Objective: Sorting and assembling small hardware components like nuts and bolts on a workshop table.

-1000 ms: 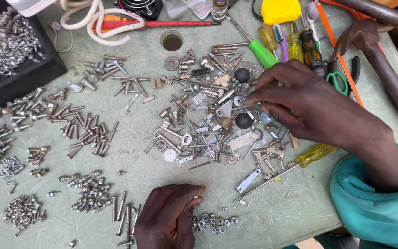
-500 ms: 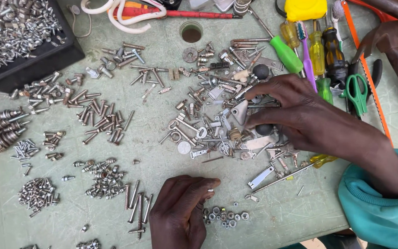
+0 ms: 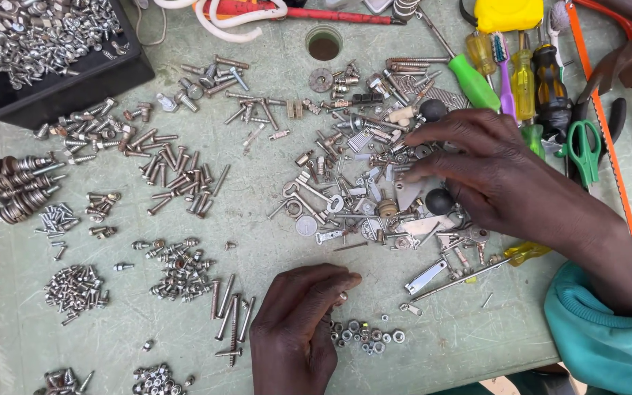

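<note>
Steel bits lie scattered all over the pale green table (image 3: 272, 241), and my right hand (image 3: 491, 172) rests on the big mixed pile of screws, keys and brackets (image 3: 374, 183), fingers (image 3: 433, 135) spread and pressing down among the pieces, closed on nothing that I can make out. Near the table's front edge my left hand (image 3: 298, 325) sits loosely curled, its fingertips (image 3: 345, 281) just beside a small cluster of nuts (image 3: 363, 336), whether pinching one I cannot tell
</note>
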